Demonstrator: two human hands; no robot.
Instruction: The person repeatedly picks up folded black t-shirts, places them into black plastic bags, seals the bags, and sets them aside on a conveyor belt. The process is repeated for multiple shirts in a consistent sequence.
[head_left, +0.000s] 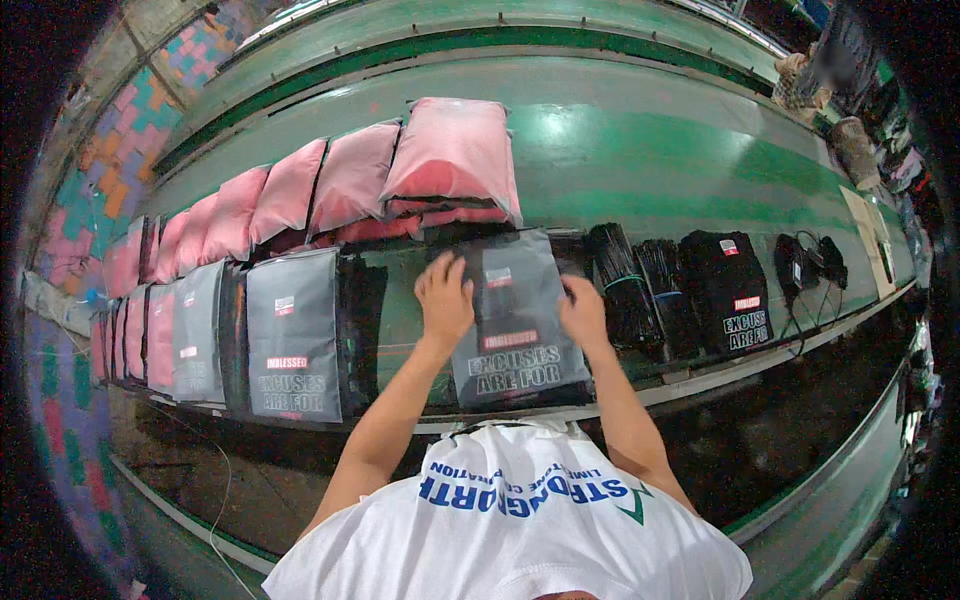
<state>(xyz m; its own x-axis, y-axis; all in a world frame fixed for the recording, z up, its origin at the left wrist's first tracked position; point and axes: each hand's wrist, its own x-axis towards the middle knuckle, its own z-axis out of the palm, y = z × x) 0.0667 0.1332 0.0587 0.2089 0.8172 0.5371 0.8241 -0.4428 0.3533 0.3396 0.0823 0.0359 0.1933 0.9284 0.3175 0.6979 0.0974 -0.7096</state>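
In front of me a frosted plastic garment bag (517, 322), with a printed dark garment inside, lies on the green table near its front edge. My left hand (445, 296) is at the bag's upper left side, fingers bent; whether it grips the film is unclear. My right hand (581, 307) is at the bag's upper right edge, slightly blurred, its fingers curled by a dark patch. A similar bagged garment (294, 337) tops a stack to the left. Unbagged, a folded black garment (724, 285) with a tag and print lies to the right.
Bags with pink contents (454, 146) stand in overlapping stacks behind and to the left. Right of my hands are bundles of thin black items (619, 281), and farther right black straps or cords (810, 262). A person (840, 67) is at the far upper right.
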